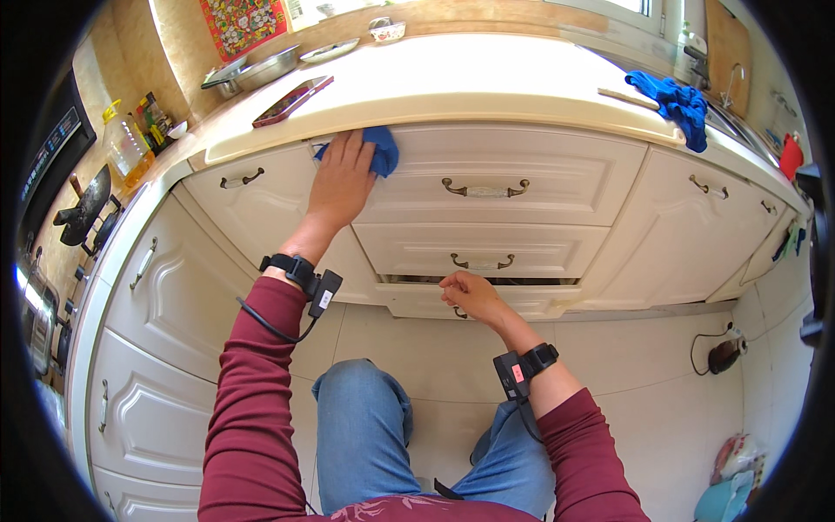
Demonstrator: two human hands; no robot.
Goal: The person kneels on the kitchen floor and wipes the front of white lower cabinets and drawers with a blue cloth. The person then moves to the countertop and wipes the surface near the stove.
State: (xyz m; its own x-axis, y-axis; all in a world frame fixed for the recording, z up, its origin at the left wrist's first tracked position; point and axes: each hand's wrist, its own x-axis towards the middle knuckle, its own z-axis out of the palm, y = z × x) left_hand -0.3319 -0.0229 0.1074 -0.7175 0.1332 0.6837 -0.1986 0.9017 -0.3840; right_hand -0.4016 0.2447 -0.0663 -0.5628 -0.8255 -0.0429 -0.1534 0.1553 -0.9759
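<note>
My left hand (342, 176) presses a blue cloth (385, 151) against the upper left corner of the top drawer front (417, 176), just under the countertop edge. Part of the cloth is hidden beneath my fingers. In front of the lower drawers, my right hand (475, 295) hovers with its fingers loosely curled, and nothing shows in it. The middle drawer (404, 251) is closed. Below it, the bottom drawer (417, 300) stands slightly pulled out, with a dark gap along its top. My right hand covers part of that gap.
On the countertop (456, 72) lie a phone (293, 101), a metal basin (267, 68) and a second blue cloth (675, 104) near the sink. An oil bottle (127, 143) and a wok (91, 205) stand left. A kettle-like object (725, 355) with a cord sits on the floor at right.
</note>
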